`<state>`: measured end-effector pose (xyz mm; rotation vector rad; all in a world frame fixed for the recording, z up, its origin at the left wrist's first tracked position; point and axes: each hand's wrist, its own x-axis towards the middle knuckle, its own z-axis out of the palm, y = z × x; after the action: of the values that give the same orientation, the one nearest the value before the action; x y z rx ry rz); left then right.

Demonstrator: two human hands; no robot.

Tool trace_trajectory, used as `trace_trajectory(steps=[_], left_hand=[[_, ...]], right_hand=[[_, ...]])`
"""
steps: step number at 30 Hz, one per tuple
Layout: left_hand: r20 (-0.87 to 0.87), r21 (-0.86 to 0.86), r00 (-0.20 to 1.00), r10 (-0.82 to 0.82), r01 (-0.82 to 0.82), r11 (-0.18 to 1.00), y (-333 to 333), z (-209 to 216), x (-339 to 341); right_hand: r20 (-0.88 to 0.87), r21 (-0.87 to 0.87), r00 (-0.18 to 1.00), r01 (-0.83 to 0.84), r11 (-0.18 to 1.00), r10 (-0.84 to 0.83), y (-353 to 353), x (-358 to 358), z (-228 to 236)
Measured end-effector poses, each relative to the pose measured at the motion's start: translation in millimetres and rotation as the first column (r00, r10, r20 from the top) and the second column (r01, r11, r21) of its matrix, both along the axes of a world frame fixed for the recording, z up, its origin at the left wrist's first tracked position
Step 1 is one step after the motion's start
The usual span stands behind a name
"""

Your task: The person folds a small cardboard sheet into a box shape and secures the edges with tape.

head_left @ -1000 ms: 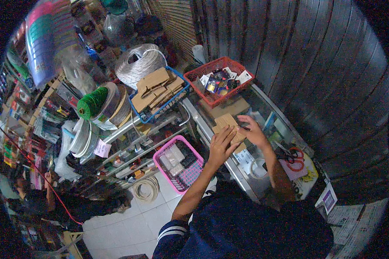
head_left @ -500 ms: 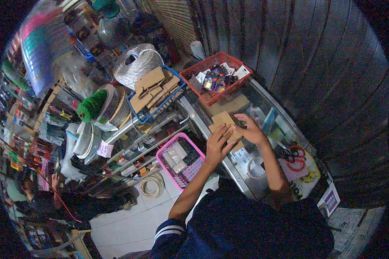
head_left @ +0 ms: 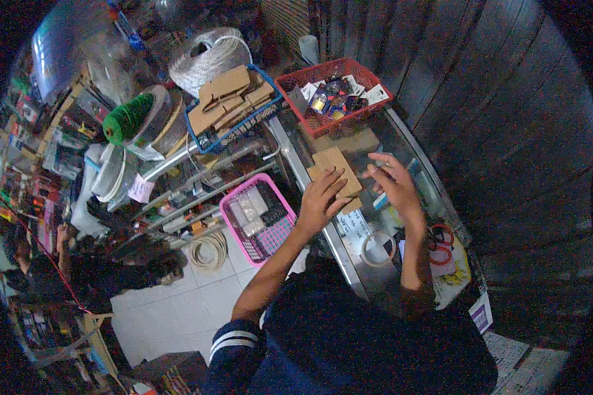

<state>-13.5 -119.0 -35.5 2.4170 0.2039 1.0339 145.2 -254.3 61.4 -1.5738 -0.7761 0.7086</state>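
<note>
A small folded cardboard box lies on the glass counter. My left hand rests across its near left part, fingers spread over the cardboard and thumb apart at the near end. Just right of the box, my right hand is raised off it, with fingers apart and nothing visible in them. A roll of tape lies on the counter nearer to me, beside a slip of paper with writing. Red-handled scissors lie right of my right forearm.
At the counter's far end stands a red basket of small carded goods. A blue basket holds cardboard pieces, with a white rope coil behind. A pink basket sits lower left. Another person is at far left.
My right hand has come away from the box to the right. My left hand stays on the cardboard. The whole view has shifted somewhat.
</note>
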Motion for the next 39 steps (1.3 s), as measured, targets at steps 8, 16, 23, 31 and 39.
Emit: trace_trajectory(steps=[8,16,23,31,39], left_hand=[[-0.097,-0.111,0.995,-0.020,0.009,0.994,2,3,0],[-0.069,-0.091,0.996,-0.051,0.045,0.995,3,1,1],[-0.063,-0.080,0.996,-0.066,0.061,0.995,7,-3,2],[-0.046,-0.053,0.997,-0.055,0.053,0.997,6,-3,1],[-0.114,-0.097,0.991,-0.070,0.059,0.994,10,-12,2]], right_hand=[[-0.069,-0.067,0.991,-0.117,0.991,0.112,5,-10,-7],[0.170,-0.094,0.983,-0.046,0.995,0.062,22,-17,-36],[0.038,-0.124,0.996,-0.077,0.989,0.082,24,-23,-20],[0.159,-0.078,0.982,-0.093,0.993,0.105,25,-27,-21],[0.210,-0.127,0.964,-0.141,0.982,0.166,25,-34,-4]])
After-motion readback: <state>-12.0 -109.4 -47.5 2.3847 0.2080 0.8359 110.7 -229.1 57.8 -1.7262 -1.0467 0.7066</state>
